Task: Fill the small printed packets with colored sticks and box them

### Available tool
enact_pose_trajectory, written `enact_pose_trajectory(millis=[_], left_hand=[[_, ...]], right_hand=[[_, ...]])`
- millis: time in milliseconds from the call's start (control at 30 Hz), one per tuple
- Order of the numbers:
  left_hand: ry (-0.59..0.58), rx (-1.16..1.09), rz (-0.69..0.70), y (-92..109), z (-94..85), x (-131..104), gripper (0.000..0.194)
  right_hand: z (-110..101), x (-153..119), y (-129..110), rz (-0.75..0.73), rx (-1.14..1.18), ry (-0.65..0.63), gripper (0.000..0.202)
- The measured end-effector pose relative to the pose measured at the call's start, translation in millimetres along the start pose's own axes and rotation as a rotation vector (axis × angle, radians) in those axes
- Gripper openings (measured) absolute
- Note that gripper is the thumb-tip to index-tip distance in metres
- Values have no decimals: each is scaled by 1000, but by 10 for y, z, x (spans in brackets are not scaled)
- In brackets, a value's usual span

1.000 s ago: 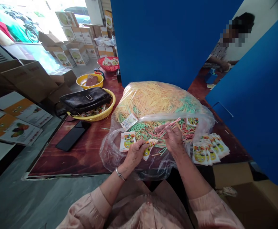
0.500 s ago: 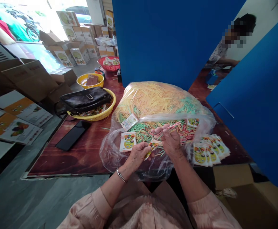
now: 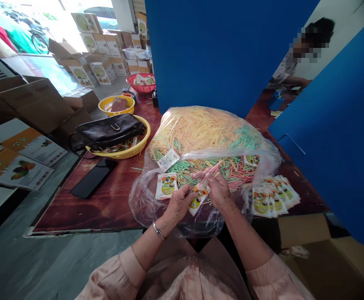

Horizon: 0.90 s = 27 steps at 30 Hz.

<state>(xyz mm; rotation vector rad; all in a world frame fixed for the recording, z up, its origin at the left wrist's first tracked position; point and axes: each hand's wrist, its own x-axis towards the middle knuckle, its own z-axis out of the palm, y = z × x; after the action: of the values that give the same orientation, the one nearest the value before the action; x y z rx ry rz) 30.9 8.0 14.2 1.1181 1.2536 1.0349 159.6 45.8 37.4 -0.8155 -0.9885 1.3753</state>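
A small printed packet (image 3: 197, 203) is gripped at its left edge by my left hand (image 3: 178, 204), its top facing up and away from me. My right hand (image 3: 220, 191) pinches several thin pink sticks (image 3: 212, 170), their lower ends at the packet's top edge. Whether the ends are inside cannot be told. Both hands are over the front of a big clear plastic bag (image 3: 141, 200) full of coloured sticks (image 3: 200, 129), mostly yellow, with green and red ones nearer. Another packet (image 3: 167, 186) lies on the bag to the left of my hands, and one more (image 3: 168, 160) is behind it.
Fanned packets (image 3: 274, 198) lie right of the bag on the dark red table (image 3: 57, 216). Leftward are a phone (image 3: 93, 178), a yellow basket (image 3: 146, 143) under a black handbag (image 3: 113, 130), and a red basket (image 3: 141, 86). Blue partitions (image 3: 207, 50) rise behind; a person (image 3: 291, 71) sits beyond.
My right hand has brought the pink sticks left and down to the packet's top edge. The packet has turned more upright and faces me more fully. The view has shifted slightly.
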Motion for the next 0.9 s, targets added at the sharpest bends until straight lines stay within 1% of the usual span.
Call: enact_pose_trajectory(millis=[100,200,300,367,433,567,667,733,900], left_hand=[[3,-11,-1,42,-8,3,19],[-26,-156,-71,65,10,-10,24],[-47,-255,-112,29,33,-25,26],[-51,-281,-116,-11,42,-27,25],[-67,-297,-108,-38,43,-20,25],[-80,-324,-77,-28,31,2,25],[-54,-336,-81,-8,25,16,26],[-58,-361,-92,-13,29,26,27],[-71,-416,-94,-55,57,70,31]], right_hand=[[-13,0,-10,10,-42,-20,14],[-53,-18,7,6,-43,-56,12],[-81,-49,37,0,21,-27,10],[-87,-64,56,8,61,12,9],[-91,-69,75,29,49,14,9],[-116,-61,98,82,-13,-59,10],[-134,-47,82,106,-6,-102,12],[-132,-28,58,113,19,-117,15],[-113,44,7,84,9,-76,22]])
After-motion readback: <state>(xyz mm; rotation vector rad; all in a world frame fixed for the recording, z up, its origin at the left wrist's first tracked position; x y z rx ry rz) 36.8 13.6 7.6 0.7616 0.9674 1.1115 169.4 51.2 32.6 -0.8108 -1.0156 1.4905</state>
